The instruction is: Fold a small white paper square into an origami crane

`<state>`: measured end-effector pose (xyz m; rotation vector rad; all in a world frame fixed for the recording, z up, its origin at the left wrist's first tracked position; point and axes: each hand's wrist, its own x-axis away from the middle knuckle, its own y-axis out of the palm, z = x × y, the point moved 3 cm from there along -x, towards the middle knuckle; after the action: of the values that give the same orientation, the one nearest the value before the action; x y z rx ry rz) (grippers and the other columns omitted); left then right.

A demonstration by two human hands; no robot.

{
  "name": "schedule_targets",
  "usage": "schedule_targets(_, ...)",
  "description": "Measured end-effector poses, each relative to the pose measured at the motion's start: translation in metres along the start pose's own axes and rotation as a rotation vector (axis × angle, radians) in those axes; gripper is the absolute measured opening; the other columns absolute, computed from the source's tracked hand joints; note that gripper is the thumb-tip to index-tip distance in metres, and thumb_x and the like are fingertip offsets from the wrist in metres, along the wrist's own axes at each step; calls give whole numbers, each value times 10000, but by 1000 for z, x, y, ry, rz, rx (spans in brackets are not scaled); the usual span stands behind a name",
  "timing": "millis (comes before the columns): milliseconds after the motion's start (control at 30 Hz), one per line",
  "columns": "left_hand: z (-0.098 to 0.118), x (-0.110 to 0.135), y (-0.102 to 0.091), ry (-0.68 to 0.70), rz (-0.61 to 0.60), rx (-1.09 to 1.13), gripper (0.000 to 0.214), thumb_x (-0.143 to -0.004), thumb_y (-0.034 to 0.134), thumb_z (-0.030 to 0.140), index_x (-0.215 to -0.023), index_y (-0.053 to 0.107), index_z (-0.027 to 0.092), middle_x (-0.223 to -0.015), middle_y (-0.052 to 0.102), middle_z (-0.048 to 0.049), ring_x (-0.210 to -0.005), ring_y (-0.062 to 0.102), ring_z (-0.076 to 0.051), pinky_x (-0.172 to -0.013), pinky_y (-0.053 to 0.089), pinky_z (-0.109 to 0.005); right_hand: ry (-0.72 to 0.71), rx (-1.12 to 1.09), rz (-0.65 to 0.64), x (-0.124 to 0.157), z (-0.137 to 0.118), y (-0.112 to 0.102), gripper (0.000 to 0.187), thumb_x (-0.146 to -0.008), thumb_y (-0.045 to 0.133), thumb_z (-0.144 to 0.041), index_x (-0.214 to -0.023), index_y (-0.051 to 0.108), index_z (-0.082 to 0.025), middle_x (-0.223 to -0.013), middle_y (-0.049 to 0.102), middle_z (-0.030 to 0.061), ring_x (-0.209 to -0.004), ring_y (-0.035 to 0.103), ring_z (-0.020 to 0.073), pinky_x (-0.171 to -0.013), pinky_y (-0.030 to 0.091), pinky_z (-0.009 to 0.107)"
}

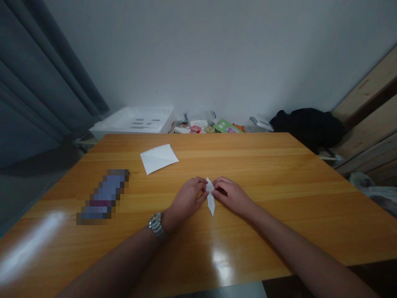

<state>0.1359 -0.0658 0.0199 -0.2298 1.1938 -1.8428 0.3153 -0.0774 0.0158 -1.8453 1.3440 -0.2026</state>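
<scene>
A small piece of folded white paper (211, 203), narrow and pointed at both ends, lies on the wooden table between my hands. My left hand (188, 196) pinches its left edge near the middle, fingers bent and thumb close to the paper. On the opposite edge, my right hand (231, 194) grips it with thumb and fingertips. Both hands rest low over the tabletop. Parts of the paper are covered by my fingertips, and its finer folds are too small to make out.
A torn-edged white sheet (159, 159) lies farther back on the table (263, 165). To the left is a blurred-out bluish rectangular object (105, 194). Beyond the far edge stand a white plastic tray (133, 118), a green booklet (228, 126) and a black bag (307, 126).
</scene>
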Motion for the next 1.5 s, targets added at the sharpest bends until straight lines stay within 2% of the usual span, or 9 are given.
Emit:
schedule_targets(133,-2,1,0,-90,18,36,70,-935,588,242,-992,580,201,-1010,675,-55,-955,625,-229,-854,498,-360,135,-62,49,1,4,1,103,-897,675,-238,-952,590,-217,-868,664,-8,-755,606,157,-699,463,279)
schedule_targets(200,-3,2,0,-126,40,58,117,-927,600,254,-1013,537,207,-999,667,-51,-930,626,-229,-819,498,-352,140,-64,59,1,6,2,104,-887,686,-230,-930,592,-219,-859,661,-15,-751,603,154,-691,456,275)
schedule_targets(433,-4,2,2,-101,51,75,84,-947,552,229,-1025,524,220,-1015,651,-51,-962,612,-230,-860,485,-361,-18,-33,73,-1,5,1,26,-904,678,-206,-930,675,-209,-1020,656,51,-943,626,184,-838,499,323)
schedule_targets(667,-1,4,-3,-75,119,-27,66,-940,561,200,-1005,560,196,-1042,610,-67,-988,587,-228,-892,488,-369,-131,21,46,0,5,1,123,-943,619,-202,-1011,720,-216,-1112,665,88,-1033,636,202,-910,533,370)
schedule_targets(900,-2,4,-9,-85,55,-141,133,-989,532,267,-1004,642,195,-1050,644,-67,-960,607,-216,-866,510,-345,-220,209,-6,4,1,-2,185,-965,592,-248,-1058,751,-230,-1264,664,112,-1185,608,243,-1021,500,453)
schedule_targets(1067,3,7,-6,2,11,-199,257,-994,524,306,-1176,649,175,-1189,649,-107,-1070,603,-245,-971,500,-399,-236,292,-89,5,-1,-3,245,-977,579,-267,-1180,698,-199,-1301,667,122,-1274,580,254,-1087,465,456)
schedule_targets(1200,5,9,-5,1,0,-214,315,-987,534,341,-1222,642,163,-1224,633,-128,-1106,592,-264,-990,502,-425,-237,303,-83,5,3,-1,230,-994,549,-220,-1176,690,-211,-1245,705,87,-1229,616,226,-1047,499,412)
schedule_targets(1300,5,9,-4,3,0,-247,333,-977,558,354,-1232,636,155,-1241,620,-133,-1107,592,-269,-991,504,-428,-252,361,-61,5,3,-1,212,-990,559,-227,-1137,712,-225,-1228,713,89,-1171,649,241,-989,527,419)
schedule_targets(1500,9,8,-9,13,-20,-249,280,-999,529,318,-1221,632,181,-1195,649,-96,-1047,631,-230,-927,536,-364,-250,419,-84,5,0,-1,218,-1001,544,-276,-1096,738,-244,-1179,723,87,-1046,679,241,-906,541,409)
